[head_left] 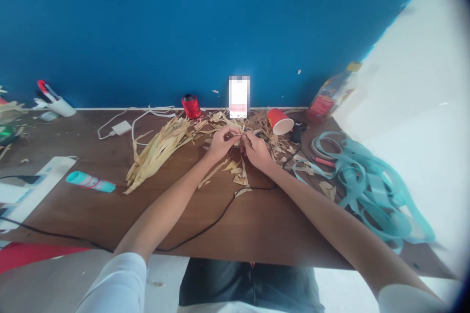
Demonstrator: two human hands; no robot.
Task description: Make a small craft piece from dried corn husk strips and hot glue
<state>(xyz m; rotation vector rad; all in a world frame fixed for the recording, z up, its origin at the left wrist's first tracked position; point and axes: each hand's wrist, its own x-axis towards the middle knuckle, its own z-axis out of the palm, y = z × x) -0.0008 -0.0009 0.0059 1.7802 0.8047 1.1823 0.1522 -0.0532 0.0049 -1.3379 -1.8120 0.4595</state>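
White sleeves [113, 283] sit nearest my view; left hand [222, 143] and right hand [256, 150] pinch a thin husk strip [240, 138] above the brown table [279, 225], with a husk pile [161, 151] left, red paper cup [280, 121] far, teal ribbon coils [367, 181] right.

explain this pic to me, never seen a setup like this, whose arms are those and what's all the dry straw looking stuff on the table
No machine here: this is one picture from a camera worn on a person's head, looking forward and down, so those arms are the wearer's own. The left hand and right hand meet above a brown table, their fingertips pinching a small piece of dried husk. A pile of dried husk strips lies left of the hands, a red paper cup lies on its side beyond them, and loops of pale blue ribbon lie to the right.
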